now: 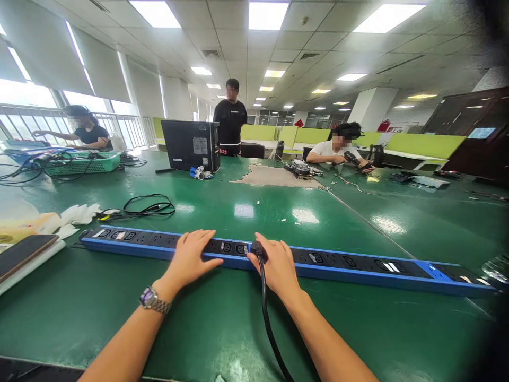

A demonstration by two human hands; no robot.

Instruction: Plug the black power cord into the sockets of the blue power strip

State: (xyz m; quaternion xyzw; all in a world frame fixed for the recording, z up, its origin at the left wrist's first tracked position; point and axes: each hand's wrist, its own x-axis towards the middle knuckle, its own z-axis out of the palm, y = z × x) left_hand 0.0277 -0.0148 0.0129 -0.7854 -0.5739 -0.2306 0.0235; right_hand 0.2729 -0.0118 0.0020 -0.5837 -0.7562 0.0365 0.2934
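"Power strip [234, 262], blue and black: where does it lie?"

"Just one, running left to right across the near part of the green desk [79, 323]. The hands hide some of its sockets, so I can't count them all."

"And the left hand [193, 257]?"

"Over the strip, left of the middle, thumb spread away from the other fingers. One watch [154, 300] circles that wrist."

"The right hand [279, 262]?"

"Its fingers pinch one black plug [257, 248] at the strip. I can't tell whether it's fully seated. Its cord [267, 318] leaves at the near edge of view."

"What's farther off?"

"One computer tower [191, 146] on the far side, one green basket [83, 165] far left with tangled contents, and three people: one left [93, 132], one standing [230, 119], one right [330, 153]."

"Anything cut off?"

"One dark flat object [26, 255], near left."
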